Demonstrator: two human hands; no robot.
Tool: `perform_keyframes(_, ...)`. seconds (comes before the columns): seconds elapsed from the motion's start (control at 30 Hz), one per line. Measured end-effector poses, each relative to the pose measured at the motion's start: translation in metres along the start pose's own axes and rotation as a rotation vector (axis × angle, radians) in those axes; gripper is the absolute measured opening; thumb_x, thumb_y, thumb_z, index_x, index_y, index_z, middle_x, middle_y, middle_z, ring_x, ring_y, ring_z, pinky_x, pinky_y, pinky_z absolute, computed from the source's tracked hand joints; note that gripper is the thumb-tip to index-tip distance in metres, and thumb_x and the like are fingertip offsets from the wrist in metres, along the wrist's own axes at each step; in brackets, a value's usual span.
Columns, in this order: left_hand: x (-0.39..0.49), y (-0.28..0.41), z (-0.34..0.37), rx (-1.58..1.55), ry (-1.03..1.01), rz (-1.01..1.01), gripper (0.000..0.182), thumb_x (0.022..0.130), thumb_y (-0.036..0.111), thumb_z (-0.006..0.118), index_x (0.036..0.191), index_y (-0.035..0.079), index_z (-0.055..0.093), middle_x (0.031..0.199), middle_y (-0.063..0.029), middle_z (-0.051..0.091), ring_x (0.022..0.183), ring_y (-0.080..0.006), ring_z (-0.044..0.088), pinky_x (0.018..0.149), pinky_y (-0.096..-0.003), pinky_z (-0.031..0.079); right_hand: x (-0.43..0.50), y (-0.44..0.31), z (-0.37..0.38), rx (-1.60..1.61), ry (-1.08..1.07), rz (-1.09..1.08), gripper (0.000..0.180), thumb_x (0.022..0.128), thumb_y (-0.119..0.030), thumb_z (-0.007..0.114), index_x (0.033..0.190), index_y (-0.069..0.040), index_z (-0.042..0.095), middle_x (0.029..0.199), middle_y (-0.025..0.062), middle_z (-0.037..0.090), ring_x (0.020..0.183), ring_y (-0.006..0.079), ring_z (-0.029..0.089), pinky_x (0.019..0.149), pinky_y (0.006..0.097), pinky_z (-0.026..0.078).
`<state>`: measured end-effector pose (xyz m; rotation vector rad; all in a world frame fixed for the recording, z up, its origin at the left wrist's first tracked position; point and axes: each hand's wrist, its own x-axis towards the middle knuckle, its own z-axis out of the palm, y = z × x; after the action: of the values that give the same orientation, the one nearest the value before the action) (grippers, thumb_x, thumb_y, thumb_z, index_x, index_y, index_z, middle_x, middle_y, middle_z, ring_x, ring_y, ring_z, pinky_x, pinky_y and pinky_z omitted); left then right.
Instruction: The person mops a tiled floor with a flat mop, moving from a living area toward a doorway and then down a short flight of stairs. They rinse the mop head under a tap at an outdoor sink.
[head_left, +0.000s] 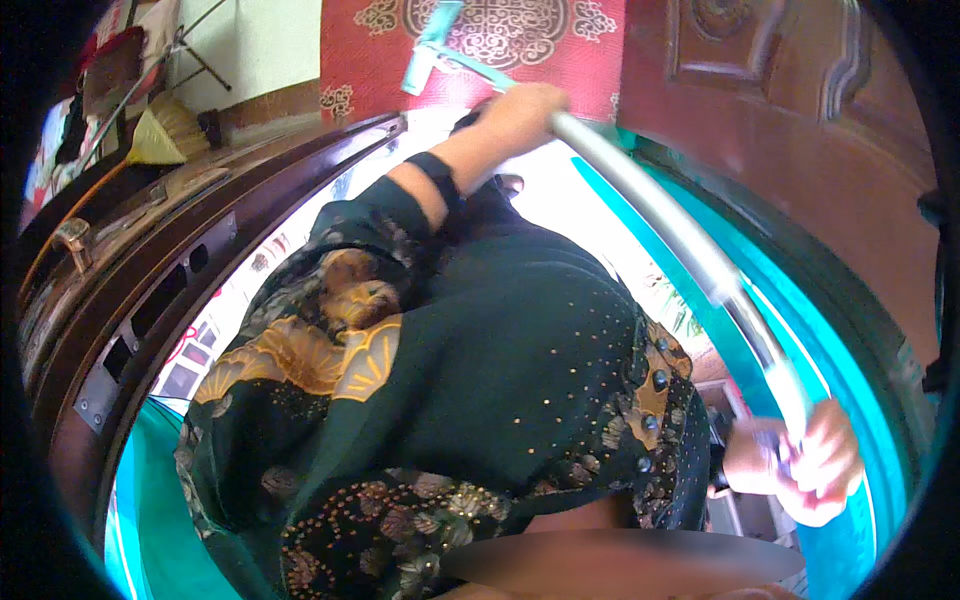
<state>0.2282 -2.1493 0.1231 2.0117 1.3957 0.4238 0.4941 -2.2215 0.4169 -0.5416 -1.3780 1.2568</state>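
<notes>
A silver pole (645, 191) with a teal T-shaped head (429, 60), which looks like a squeegee or mop head, slants across the view. My left hand (529, 112) is closed round the pole close to its teal end. At the lower right, my right hand (817, 465) grips the other end; it is bright and slightly blurred. Between the hands the pole narrows to a shiny chrome section (754, 322). The head lies over a red patterned mat (570, 45). My dark patterned garment (465, 337) fills the middle.
A brown door frame (150, 300) with a metal lock plate runs along the left, near a door handle (75, 236). A carved brown door (810, 150) stands at the right, beside teal fabric (832, 360). A yellow broom or dustpan-like item (157, 135) is at the upper left.
</notes>
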Motion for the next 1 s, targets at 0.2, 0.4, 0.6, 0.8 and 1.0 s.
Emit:
perform_keyframes(0.2, -0.016, -0.053, 0.007, -0.074, 0.184, -0.175, 0.035, 0.062, 0.019, 0.073, 0.094, 0.008, 0.062, 0.092, -0.0156, 0.062, 0.091, -0.0342, 0.058, 0.080, -0.0424, 0.046, 0.011, 0.044, 0.005, 0.111, -0.367, 0.077, 0.018, 0.076, -0.011, 0.056, 0.065, -0.015, 0.042, 0.055, -0.0002, 0.049, 0.049, 0.0162, 0.050, 0.050, 0.0313, 0.033)
perform_keyframes(0.4, 0.010, 0.000, 0.079, -0.064, 0.003, 0.118, 0.020, 0.065, 0.028, 0.068, 0.076, 0.012, 0.064, 0.077, -0.0155, 0.062, 0.076, -0.0352, 0.061, 0.068, -0.0453, 0.047, -0.061, -0.027, 0.005, -0.159, 0.278, 0.096, 0.027, 0.088, -0.024, 0.049, 0.064, -0.014, 0.039, 0.053, -0.0021, 0.041, 0.049, 0.0104, 0.038, 0.057, 0.0306, 0.029)
perform_keyframes(0.6, 0.007, 0.087, 0.094, -0.221, -0.287, 0.413, 0.019, 0.068, 0.020, 0.065, 0.084, 0.013, 0.059, 0.077, -0.0092, 0.060, 0.077, -0.0323, 0.058, 0.069, -0.0436, 0.045, -0.088, -0.104, 0.031, -0.459, 0.304, 0.185, 0.027, 0.086, -0.025, 0.052, 0.064, -0.018, 0.038, 0.057, -0.0043, 0.041, 0.052, 0.0097, 0.040, 0.057, 0.0284, 0.035)
perform_keyframes(0.8, 0.038, 0.112, 0.061, -0.262, -0.468, 0.518, 0.013, 0.070, 0.017, 0.063, 0.081, 0.013, 0.058, 0.078, -0.0115, 0.060, 0.079, -0.0301, 0.060, 0.064, -0.0447, 0.045, -0.116, -0.130, 0.049, -0.356, 0.607, -0.195, 0.031, 0.086, -0.027, 0.051, 0.061, -0.017, 0.036, 0.055, -0.0035, 0.039, 0.051, 0.0100, 0.039, 0.058, 0.0306, 0.034)
perform_keyframes(1.0, 0.140, 0.039, 0.046, -0.057, -0.102, 0.490, 0.018, 0.066, 0.014, 0.065, 0.084, 0.013, 0.063, 0.084, -0.0094, 0.058, 0.087, -0.0298, 0.057, 0.075, -0.0422, 0.047, -0.082, -0.020, 0.066, -1.207, 0.711, 0.403, 0.027, 0.087, -0.025, 0.048, 0.064, -0.010, 0.041, 0.058, 0.0021, 0.042, 0.057, 0.0160, 0.045, 0.065, 0.0411, 0.043)
